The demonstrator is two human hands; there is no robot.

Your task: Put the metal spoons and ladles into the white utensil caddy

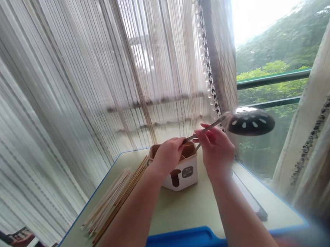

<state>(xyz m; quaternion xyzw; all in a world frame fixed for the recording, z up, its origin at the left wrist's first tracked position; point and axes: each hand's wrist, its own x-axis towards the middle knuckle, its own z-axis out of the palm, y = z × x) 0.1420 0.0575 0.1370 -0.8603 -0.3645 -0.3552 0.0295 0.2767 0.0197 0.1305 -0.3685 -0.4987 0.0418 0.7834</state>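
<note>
Both hands on the skimmer's handle — left hand (pixel 169 155) pinching its near end over the caddy (pixel 181 174), right hand (pixel 216 150) gripping mid-shaft. Skimmer (pixel 250 121) bowl hangs past the table (pixel 186 207) edge, near the curtain (pixel 219 61). Risk: bowl snagging the curtain, or tipping the caddy.

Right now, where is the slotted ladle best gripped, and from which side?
On the thin handle, from its near end, where both the left hand and right hand pinch it. The slotted ladle has a wide, rounded bowl out at the far right, probably awkward to grasp.
</note>
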